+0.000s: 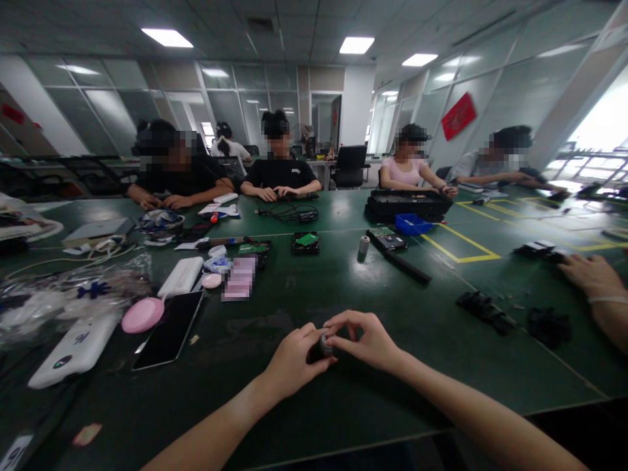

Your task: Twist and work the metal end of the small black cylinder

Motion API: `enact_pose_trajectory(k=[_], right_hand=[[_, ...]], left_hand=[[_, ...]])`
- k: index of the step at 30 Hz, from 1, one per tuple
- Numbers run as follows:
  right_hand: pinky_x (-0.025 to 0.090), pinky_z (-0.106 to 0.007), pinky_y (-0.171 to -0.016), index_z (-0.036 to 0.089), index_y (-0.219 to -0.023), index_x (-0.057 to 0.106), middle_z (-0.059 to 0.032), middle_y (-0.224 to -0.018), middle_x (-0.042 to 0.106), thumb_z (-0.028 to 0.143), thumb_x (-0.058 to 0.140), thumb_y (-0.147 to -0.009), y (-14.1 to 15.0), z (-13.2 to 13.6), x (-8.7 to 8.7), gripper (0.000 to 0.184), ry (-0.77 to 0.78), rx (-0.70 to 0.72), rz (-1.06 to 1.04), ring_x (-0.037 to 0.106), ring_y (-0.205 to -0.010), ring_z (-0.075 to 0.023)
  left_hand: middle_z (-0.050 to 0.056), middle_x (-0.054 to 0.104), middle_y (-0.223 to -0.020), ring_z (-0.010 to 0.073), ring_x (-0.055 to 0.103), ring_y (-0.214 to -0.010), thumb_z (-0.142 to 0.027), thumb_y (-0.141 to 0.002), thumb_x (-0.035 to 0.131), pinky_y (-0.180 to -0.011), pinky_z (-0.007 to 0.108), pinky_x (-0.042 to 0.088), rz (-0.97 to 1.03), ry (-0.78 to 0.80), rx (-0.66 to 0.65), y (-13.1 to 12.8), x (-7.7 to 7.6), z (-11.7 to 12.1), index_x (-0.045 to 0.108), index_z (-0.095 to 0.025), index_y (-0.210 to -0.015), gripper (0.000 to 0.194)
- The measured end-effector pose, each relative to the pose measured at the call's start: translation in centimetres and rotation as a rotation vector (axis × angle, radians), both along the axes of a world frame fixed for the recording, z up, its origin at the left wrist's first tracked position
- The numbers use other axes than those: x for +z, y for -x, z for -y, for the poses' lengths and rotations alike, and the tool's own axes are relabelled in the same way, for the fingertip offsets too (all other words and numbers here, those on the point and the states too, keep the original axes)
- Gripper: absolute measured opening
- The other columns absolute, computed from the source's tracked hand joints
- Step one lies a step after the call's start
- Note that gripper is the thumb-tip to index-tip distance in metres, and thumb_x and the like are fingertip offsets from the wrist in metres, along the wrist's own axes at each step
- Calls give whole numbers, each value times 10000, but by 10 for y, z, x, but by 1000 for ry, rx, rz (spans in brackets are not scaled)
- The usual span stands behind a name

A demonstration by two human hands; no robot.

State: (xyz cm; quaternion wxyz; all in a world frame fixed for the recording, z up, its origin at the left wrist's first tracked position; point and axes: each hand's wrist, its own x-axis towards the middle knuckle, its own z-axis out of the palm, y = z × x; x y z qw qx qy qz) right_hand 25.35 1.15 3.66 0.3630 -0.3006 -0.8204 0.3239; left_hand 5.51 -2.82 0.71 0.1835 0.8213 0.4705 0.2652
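At the near middle of the green table, my left hand curls its fingers and thumb around a small grey metal cylinder. My right hand bends over from the right, its thumb and index finger closed at the cylinder's top end. Most of the cylinder's side is hidden by the fingers, and its exact kind is not clear. A similar silver cylinder stands upright farther out. Just right of that lies a hard drive with a green circuit board, beside a black bar.
Phones, a pink round case, white power banks and plastic bags crowd the left. Another hard drive lies ahead. A blue tray stands by a black housing. A co-worker's hand is at right, near black parts.
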Motion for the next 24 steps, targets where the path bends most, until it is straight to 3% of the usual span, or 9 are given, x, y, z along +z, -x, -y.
enact_pose_trajectory(k=[12, 19, 24], right_hand=[[379, -185, -456, 189, -1022, 689, -15, -755, 693, 297, 749, -746, -2, 1, -4, 303, 58, -13, -40, 453, -465, -67], [408, -178, -465, 198, -1057, 672, -15, -820, 691, 206, 711, -751, -3, -1, -9, 309, 45, 49, -47, 462, -481, -58], [422, -179, -456, 198, -1064, 660, -29, -863, 706, 241, 720, -754, -4, -1, -11, 318, 76, 75, -80, 488, -488, -64]], left_hand=[[17, 594, -923, 211, 582, -842, -272, -793, 725, -711, 294, 449, -29, -23, 7, -1, 2, 1, 608, -243, -1179, 405], [17, 593, -952, 205, 590, -873, -272, -795, 718, -762, 298, 471, -19, -15, -4, 0, 1, 1, 594, -265, -1211, 435], [26, 593, -959, 213, 591, -887, -278, -801, 709, -769, 305, 478, -13, -10, -7, 0, 0, 1, 599, -251, -1212, 426]])
